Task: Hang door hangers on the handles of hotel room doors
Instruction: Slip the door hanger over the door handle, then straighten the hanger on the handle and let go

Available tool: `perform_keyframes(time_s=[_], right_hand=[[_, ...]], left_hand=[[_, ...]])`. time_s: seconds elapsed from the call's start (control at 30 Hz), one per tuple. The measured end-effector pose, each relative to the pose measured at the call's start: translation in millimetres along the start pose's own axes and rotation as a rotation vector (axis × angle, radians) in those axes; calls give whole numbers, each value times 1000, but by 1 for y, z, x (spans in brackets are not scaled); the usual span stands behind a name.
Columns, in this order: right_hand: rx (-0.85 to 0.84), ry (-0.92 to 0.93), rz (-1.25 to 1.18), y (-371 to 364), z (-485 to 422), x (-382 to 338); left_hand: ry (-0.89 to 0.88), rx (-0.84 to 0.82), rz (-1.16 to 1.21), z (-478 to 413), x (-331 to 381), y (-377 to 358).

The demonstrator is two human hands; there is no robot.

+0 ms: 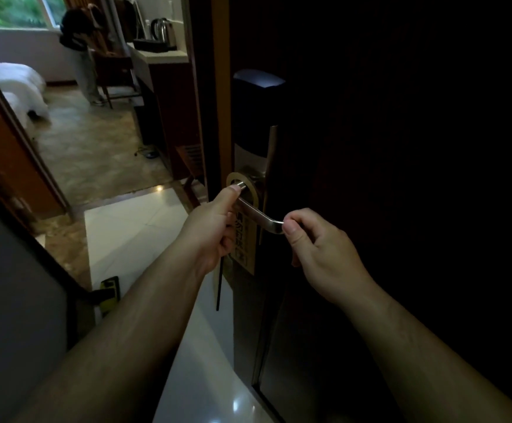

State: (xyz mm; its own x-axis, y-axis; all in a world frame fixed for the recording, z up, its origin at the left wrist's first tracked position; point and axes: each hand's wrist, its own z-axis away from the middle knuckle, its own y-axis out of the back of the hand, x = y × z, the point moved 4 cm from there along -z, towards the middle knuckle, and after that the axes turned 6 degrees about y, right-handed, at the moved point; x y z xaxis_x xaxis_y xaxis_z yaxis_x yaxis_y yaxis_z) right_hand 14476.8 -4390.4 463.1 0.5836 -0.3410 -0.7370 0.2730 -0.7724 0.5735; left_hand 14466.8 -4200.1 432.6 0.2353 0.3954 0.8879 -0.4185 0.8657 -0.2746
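Far left, a white-covered bed (19, 83) stands below a bright window. Right of it, at the far end of the room, a person in dark clothes (83, 41) stands by a wooden chair, and further right a steel electric kettle (163, 29) sits on a pale-topped desk. Nearer, glossy white floor tiles (135, 227) run towards the doorway, with a small yellow and black object (109, 293) lying at their left edge.

The left hand (215, 230) grips the tan cardboard door hanger with printed characters (245, 239): its fingers curl round the card's left edge and the thumb tip presses on the ring at the top. The hanger's round hole sits over the brushed silver lever handle (257, 215), and the card hangs down from it against the lock side of the door. The right hand (318, 248) pinches the lever's near end between thumb and curled forefinger. Above, the dark electronic lock plate (257, 111) is mounted on the dark wooden door (401, 148), which fills the right side.
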Motion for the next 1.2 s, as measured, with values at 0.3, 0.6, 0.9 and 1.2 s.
perform_keyframes(time_s=[0.3,0.6,0.9,1.2], right_hand=[[-95,51,-49,-21,33,-28],[-270,142,-152,-38,72,-55],[-392,153,-278,-55,112,-93],[-491,155,-295,-70,165,-125]], left_hand=[[-37,174,13,58,-9,29],[-38,344,36,126,-22,50],[-69,524,12,197,-39,74],[-120,541,67,271,-66,107]])
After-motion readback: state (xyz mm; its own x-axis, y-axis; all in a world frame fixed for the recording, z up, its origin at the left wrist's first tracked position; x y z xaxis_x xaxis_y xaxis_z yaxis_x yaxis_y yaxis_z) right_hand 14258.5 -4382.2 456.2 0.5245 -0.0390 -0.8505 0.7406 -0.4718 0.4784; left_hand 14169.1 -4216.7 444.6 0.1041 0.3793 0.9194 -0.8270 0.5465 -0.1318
